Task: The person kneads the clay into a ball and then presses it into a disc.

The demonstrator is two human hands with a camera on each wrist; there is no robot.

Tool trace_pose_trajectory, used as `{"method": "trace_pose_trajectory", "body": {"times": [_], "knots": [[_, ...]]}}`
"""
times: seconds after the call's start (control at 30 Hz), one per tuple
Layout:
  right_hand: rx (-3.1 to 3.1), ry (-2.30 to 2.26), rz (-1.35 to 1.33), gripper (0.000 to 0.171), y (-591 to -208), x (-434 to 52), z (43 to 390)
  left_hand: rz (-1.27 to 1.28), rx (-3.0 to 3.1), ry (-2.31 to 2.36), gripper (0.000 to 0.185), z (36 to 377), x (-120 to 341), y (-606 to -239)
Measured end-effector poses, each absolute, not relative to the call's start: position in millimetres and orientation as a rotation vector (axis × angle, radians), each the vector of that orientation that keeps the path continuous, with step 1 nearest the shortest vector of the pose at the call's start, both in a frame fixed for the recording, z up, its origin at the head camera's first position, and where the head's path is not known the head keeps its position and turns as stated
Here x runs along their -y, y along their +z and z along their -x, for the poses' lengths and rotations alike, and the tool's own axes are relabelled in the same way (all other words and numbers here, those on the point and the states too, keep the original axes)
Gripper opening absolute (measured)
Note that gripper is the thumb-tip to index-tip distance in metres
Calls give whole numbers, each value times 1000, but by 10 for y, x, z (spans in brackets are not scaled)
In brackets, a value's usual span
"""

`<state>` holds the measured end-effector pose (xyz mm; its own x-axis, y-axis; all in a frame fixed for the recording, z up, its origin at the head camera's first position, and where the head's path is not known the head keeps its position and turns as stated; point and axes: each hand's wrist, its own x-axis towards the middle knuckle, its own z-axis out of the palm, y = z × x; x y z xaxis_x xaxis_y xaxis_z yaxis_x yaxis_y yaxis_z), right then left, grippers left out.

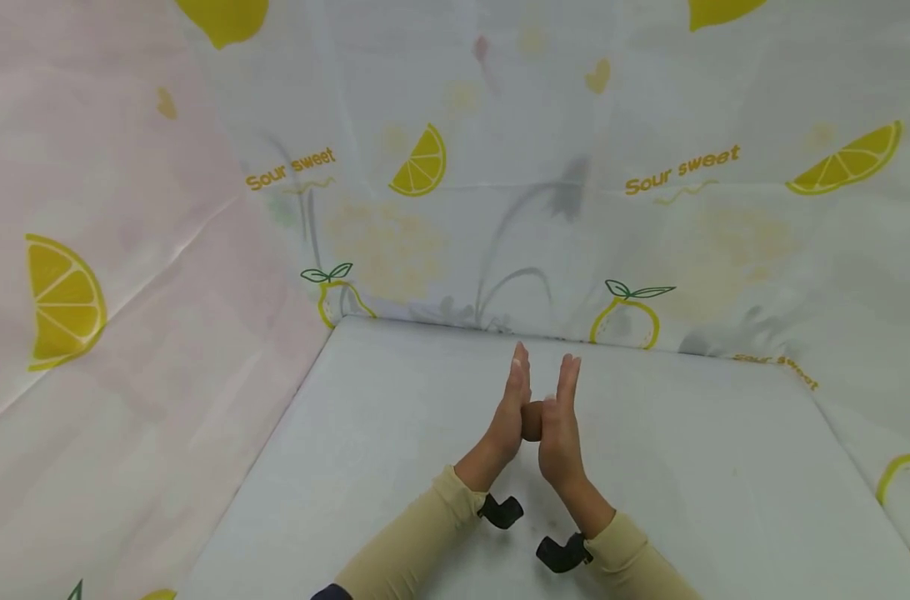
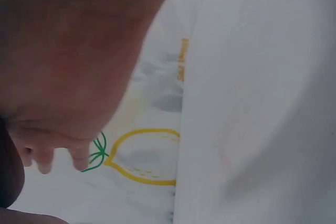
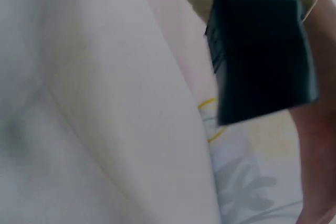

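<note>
While both palms face each other above the white table (image 1: 725, 467), I press a small brown object (image 1: 532, 421) between my left hand (image 1: 509, 417) and my right hand (image 1: 560, 433). The fingers of both stand straight and point away from me, not curled round it, so the object sits pinned between the flat palms near the table's middle. A black wrist camera (image 1: 502, 511) hangs under each beige sleeve (image 1: 417, 542). Lemon-print sheeting (image 1: 650, 183) backs the scene.
</note>
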<state>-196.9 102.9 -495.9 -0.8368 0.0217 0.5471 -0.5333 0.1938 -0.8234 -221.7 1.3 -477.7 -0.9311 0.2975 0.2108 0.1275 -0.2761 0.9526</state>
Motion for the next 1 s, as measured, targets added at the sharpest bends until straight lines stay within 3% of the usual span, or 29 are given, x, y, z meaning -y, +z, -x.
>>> {"method": "trace_pose_trajectory", "body": {"times": [0.43,0.7,1.0], "knots": [[1929,1822,-510,66,-4678,-1130,2097,-576,-1716,2353,85,2111,-110,-4909],[1949,1890,-357,65,-4823,-1302,2223,-644,-1742,2344,84,2086,-126,-4851],[2008,1926,-324,61,-5057,-1211,2059,-605,-1775,2376,82,2155,-100,-4798]]}}
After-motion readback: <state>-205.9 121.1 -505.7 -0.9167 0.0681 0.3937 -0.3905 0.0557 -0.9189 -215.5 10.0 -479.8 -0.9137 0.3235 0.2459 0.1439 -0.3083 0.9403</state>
